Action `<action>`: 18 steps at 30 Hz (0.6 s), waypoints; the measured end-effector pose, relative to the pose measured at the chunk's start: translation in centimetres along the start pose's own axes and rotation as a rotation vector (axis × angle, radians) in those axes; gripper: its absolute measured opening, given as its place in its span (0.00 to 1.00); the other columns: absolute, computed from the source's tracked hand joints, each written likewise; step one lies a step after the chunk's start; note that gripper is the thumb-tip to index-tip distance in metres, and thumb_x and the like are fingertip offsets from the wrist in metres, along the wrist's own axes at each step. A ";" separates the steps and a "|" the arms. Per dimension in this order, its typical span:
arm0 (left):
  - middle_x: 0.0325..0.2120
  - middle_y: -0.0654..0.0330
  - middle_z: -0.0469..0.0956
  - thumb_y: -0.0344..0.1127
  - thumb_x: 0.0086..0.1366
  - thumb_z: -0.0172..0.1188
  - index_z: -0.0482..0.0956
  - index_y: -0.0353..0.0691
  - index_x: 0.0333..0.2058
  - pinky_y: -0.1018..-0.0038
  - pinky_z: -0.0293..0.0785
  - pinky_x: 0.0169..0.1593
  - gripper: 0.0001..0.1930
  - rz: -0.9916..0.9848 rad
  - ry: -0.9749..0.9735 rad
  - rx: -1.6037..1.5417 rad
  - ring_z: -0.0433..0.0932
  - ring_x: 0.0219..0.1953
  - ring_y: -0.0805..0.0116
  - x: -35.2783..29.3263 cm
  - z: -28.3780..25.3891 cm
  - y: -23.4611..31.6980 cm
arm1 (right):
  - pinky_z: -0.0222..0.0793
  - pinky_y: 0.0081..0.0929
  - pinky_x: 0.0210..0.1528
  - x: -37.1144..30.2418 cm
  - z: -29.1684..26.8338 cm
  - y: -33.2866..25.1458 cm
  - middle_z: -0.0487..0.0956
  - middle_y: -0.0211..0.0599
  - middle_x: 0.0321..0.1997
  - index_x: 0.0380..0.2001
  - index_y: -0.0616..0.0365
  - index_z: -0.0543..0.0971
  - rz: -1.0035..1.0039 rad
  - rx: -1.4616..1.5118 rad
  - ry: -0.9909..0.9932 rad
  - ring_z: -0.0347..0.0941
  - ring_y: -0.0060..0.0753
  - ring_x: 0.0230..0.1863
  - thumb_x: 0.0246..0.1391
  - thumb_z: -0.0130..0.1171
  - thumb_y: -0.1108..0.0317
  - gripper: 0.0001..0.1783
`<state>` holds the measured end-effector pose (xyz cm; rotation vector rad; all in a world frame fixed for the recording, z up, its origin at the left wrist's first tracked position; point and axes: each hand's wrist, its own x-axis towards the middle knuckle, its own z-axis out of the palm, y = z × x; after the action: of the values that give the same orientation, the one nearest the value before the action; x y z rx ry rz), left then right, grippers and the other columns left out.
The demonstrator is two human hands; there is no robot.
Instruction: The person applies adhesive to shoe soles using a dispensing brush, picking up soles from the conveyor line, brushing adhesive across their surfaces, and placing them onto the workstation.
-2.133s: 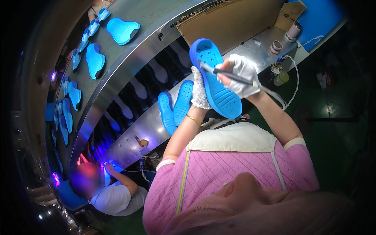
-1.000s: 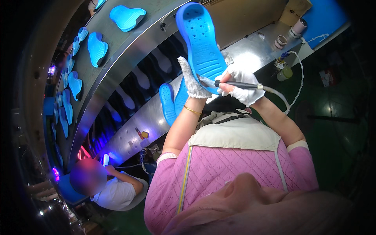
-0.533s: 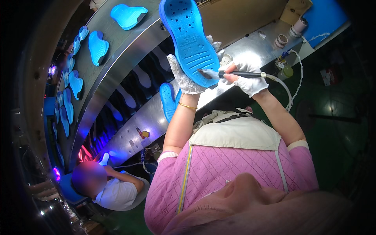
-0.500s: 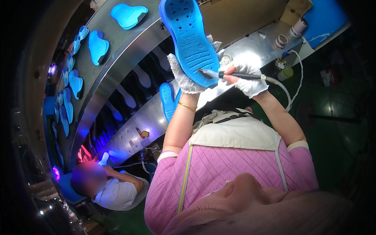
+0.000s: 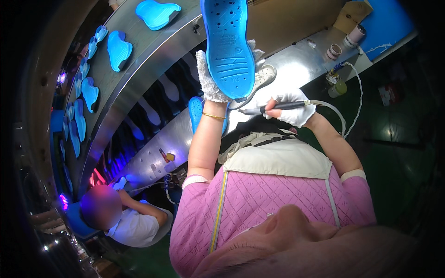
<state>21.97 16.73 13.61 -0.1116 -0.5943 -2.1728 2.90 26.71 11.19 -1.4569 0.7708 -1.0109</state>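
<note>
My left hand (image 5: 210, 79), in a white glove, grips a blue shoe sole (image 5: 230, 58) from behind, its patterned face with small holes turned toward me. White gloved fingertips show along the sole's right edge. In my right hand (image 5: 293, 109), gloved with bare fingertips, is a slim dark-handled brush (image 5: 288, 106) fed by a pale tube (image 5: 331, 105). Its tip points left, just below the sole's heel end and apart from it. Behind the held sole, a pale sole with small holes (image 5: 265, 75) lies on the bench, beside another blue sole (image 5: 195, 112).
A curved conveyor (image 5: 139, 39) with several blue soles runs along the left. Small containers (image 5: 333, 51) and a yellowish bottle (image 5: 337, 88) stand by the metal bench (image 5: 303, 55). Yellow-and-red pliers or a similar tool (image 5: 168, 156) lie on it. A co-worker (image 5: 139, 222) sits at lower left.
The brush has come off the sole's face and moved down. My left hand has raised the sole slightly to the right, baring the pale sole behind it. The conveyor's soles have shifted slightly away.
</note>
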 end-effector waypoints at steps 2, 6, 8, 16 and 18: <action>0.60 0.38 0.61 0.73 0.58 0.44 0.53 0.37 0.65 0.50 0.61 0.63 0.49 -0.035 0.026 0.059 0.65 0.60 0.42 0.0 0.1 0.4 | 0.71 0.20 0.37 -0.2 -0.2 -0.6 0.79 0.32 0.29 0.30 0.59 0.77 0.015 0.107 -0.008 0.75 0.20 0.32 0.47 0.64 0.79 0.07; 0.60 0.37 0.61 0.72 0.59 0.43 0.54 0.37 0.65 0.52 0.63 0.62 0.48 -0.118 0.057 0.088 0.65 0.60 0.43 0.3 0.3 0.7 | 0.71 0.23 0.39 0.9 -0.9 -1.9 0.79 0.32 0.34 0.31 0.56 0.76 -0.173 0.005 0.076 0.75 0.23 0.35 0.46 0.64 0.79 0.09; 0.58 0.36 0.62 0.70 0.61 0.42 0.55 0.35 0.64 0.54 0.67 0.60 0.46 -0.141 0.126 0.113 0.68 0.58 0.43 0.9 0.1 0.5 | 0.71 0.25 0.40 2.0 -1.1 -2.1 0.79 0.36 0.35 0.28 0.56 0.77 -0.454 -0.330 0.158 0.76 0.29 0.36 0.44 0.65 0.80 0.09; 0.52 0.36 0.70 0.62 0.65 0.45 0.61 0.31 0.60 0.55 0.75 0.53 0.39 -0.289 0.265 0.297 0.75 0.50 0.43 2.1 0.5 1.8 | 0.72 0.30 0.43 2.8 -0.5 -2.4 0.79 0.38 0.35 0.25 0.57 0.78 -0.304 -0.389 -0.057 0.76 0.35 0.39 0.39 0.65 0.80 0.08; 0.42 0.44 0.78 0.56 0.65 0.52 0.71 0.32 0.52 0.63 0.81 0.43 0.31 -0.279 0.402 0.415 0.81 0.39 0.53 1.8 0.8 2.1 | 0.72 0.25 0.40 2.8 -1.2 -3.0 0.79 0.37 0.31 0.24 0.60 0.78 -0.248 -0.388 -0.119 0.76 0.30 0.35 0.40 0.64 0.82 0.07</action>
<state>22.35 14.72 15.64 0.6491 -0.8440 -2.1952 2.77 24.09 14.61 -1.9676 0.7393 -0.9824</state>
